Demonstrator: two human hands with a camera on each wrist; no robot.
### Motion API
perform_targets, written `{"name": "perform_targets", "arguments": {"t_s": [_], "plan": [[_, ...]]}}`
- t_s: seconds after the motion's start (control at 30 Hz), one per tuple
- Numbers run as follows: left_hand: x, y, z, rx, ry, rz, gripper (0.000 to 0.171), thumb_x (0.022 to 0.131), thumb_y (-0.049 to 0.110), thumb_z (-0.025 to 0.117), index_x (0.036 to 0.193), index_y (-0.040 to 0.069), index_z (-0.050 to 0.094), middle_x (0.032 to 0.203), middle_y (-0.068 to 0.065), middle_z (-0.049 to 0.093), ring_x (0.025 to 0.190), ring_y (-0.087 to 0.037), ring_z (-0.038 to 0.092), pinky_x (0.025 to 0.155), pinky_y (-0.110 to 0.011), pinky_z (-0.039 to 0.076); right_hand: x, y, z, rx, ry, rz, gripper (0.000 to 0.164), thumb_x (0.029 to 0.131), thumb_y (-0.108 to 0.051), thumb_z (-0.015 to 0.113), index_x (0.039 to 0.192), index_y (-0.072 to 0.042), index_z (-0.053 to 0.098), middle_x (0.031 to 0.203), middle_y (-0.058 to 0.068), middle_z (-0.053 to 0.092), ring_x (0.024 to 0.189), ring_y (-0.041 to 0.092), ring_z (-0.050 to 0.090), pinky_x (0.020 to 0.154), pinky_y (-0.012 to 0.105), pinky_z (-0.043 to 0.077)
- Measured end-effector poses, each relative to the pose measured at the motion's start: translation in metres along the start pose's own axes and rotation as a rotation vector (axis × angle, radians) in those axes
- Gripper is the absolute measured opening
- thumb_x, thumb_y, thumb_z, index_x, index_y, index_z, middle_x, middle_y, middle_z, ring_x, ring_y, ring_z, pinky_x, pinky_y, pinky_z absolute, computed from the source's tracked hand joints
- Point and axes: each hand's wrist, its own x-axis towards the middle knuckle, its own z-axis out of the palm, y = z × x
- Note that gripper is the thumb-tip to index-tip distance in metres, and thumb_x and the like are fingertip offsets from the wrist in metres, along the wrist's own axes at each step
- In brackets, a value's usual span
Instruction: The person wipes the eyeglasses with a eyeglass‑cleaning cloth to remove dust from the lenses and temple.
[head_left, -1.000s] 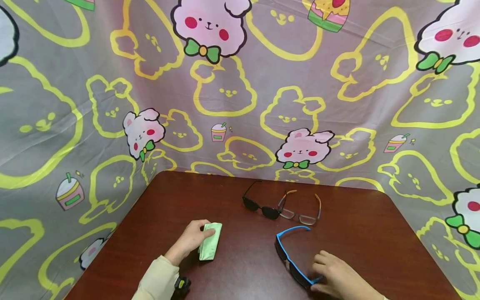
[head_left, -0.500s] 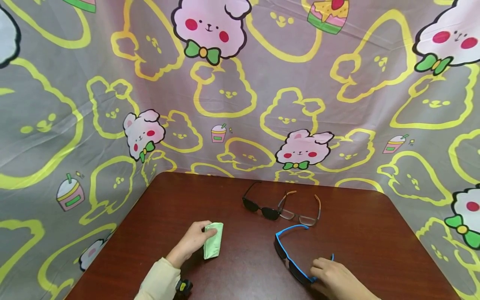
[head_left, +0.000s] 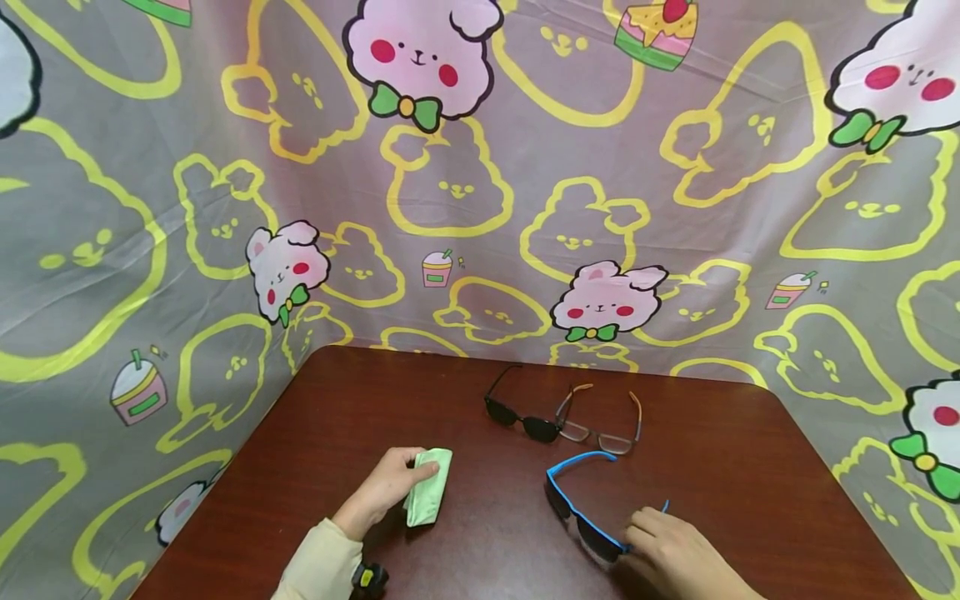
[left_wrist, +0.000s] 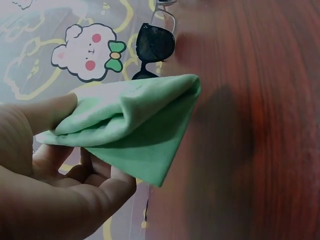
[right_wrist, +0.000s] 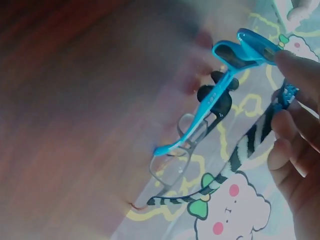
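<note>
- The right hand [head_left: 678,554] is pinching the near corner of the blue-framed sunglasses [head_left: 581,508], fingers curled round the frame, lenses just off the wooden table [head_left: 720,467].
- The left hand [head_left: 386,487] is pinching a folded green cleaning cloth [head_left: 429,498] between thumb and fingers.
- Beyond both hands, black sunglasses [head_left: 520,414] are lying touching clear glasses with orange temples [head_left: 600,421].
</note>
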Motion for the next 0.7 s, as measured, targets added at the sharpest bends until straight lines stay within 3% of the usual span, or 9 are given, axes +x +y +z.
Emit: {"name": "perform_targets", "arguments": {"t_s": [0.1, 0.43, 0.57, 0.7], "plan": [[0.001, 0.000, 0.001, -0.013, 0.007, 0.001, 0.016, 0.090, 0.011, 0.062, 0.087, -0.005, 0.063, 0.075, 0.000, 0.058, 0.067, -0.012, 0.052, 0.059, -0.027, 0.045, 0.004, 0.001, -0.003, 0.006, 0.052, -0.005, 0.028, 0.099, -0.031, 0.045, 0.084, -0.018, 0.065, 0.086, -0.012, 0.055, 0.074, 0.004, 0.051, 0.063, 0.018, 0.041], [0.003, 0.006, 0.009, 0.014, 0.092, 0.034, 0.016, 0.089, 0.010, 0.063, 0.080, -0.003, 0.063, 0.069, 0.002, 0.053, 0.065, -0.011, 0.047, 0.058, -0.024, 0.041, 0.017, 0.012, -0.018, 0.014, 0.218, -0.005, 0.027, 0.098, -0.024, 0.050, 0.089, -0.008, 0.070, 0.089, -0.004, 0.062, 0.076, 0.009, 0.057, 0.067, 0.018, 0.045], [0.002, 0.012, 0.011, 0.002, 0.101, 0.046, 0.014, 0.089, 0.009, 0.062, 0.083, -0.003, 0.064, 0.069, 0.001, 0.053, 0.064, -0.010, 0.047, 0.058, -0.023, 0.042, 0.019, 0.020, -0.021, 0.029, 0.278, 0.057, 0.028, 0.097, -0.027, 0.053, 0.089, -0.007, 0.071, 0.087, -0.002, 0.063, 0.075, 0.009, 0.059, 0.068, 0.015, 0.046], [-0.002, 0.024, 0.014, -0.018, 0.100, 0.053, 0.014, 0.090, 0.005, 0.059, 0.087, -0.007, 0.064, 0.071, -0.006, 0.060, 0.063, -0.012, 0.053, 0.057, -0.025, 0.045, 0.018, 0.027, -0.024, 0.066, 0.315, 0.149, 0.030, 0.095, -0.031, 0.055, 0.087, -0.007, 0.071, 0.085, -0.002, 0.063, 0.071, 0.005, 0.057, 0.061, 0.011, 0.043]]}}
